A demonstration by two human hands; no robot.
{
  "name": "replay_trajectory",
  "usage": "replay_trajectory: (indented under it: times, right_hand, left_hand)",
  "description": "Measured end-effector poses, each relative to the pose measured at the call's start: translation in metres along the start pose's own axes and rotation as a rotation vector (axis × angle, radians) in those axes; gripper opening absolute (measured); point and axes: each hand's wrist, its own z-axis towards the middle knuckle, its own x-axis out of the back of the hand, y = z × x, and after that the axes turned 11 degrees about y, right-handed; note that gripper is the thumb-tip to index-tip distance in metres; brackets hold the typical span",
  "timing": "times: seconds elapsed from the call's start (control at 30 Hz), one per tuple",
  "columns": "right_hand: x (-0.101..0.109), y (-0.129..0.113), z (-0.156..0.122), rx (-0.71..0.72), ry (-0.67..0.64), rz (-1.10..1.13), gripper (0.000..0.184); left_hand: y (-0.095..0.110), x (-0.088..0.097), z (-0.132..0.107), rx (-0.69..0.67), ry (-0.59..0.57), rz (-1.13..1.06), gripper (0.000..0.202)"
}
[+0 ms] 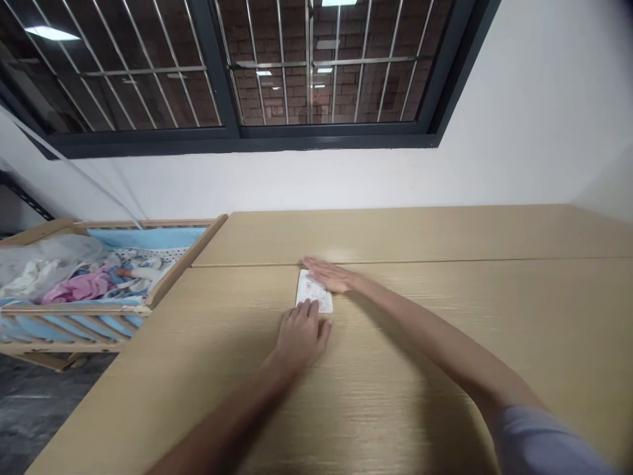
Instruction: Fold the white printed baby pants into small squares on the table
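Note:
A small white rectangular sheet or packet point(316, 300) with faint printed marks lies flat on the wooden tabletop point(445, 330), close to the seam between two boards. My left hand point(300, 330) rests at its near edge, the fingertips touching or just over that edge and the thumb apart. Across its far right part lies my right hand point(329, 274), flat with the fingers stretched out to the left. Slight blur softens the right hand. What kind of white item it is I cannot make out.
Left of the table stands a wooden crib point(182, 267) with blue lining, holding pink and white cloths point(82, 285) and a clear plastic bag. Behind the table runs a white wall point(321, 181) below a dark-framed window point(341, 137) with metal bars.

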Motion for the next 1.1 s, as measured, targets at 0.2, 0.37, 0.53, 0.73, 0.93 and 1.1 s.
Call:
replay_trajectory:
  times: [0.2, 0.37, 0.53, 0.73, 0.93, 1.1]
  right_hand:
    - [0.014, 0.007, -0.007, -0.185, 0.395, 0.133, 0.053]
    - [0.000, 0.010, -0.013, -0.182, 0.370, 0.317, 0.030]
    - [-0.015, 0.008, -0.021, -0.250, 0.343, 0.410, 0.029]
    - [-0.012, -0.014, -0.031, -0.345, 0.325, 0.504, 0.029]
    - [0.004, -0.112, -0.070, -0.433, 0.190, 0.847, 0.033]
    - [-0.024, -0.208, -0.127, -0.496, -0.076, 1.251, 0.047]
  left_hand:
    - [-0.036, 0.009, 0.023, 0.255, 0.087, 0.188, 0.039]
    - [-0.045, 0.001, 0.030, 0.306, 0.040, 0.223, 0.046]
    - [-0.046, -0.008, 0.038, 0.249, -0.028, 0.125, 0.036]
    - [-0.042, 0.018, 0.045, 0.212, -0.081, -0.044, 0.024]
    - [-0.030, 0.113, 0.019, 0.108, -0.119, -0.236, 0.027]
    - [-0.059, 0.176, -0.090, 0.121, -0.218, -0.466, 0.031]
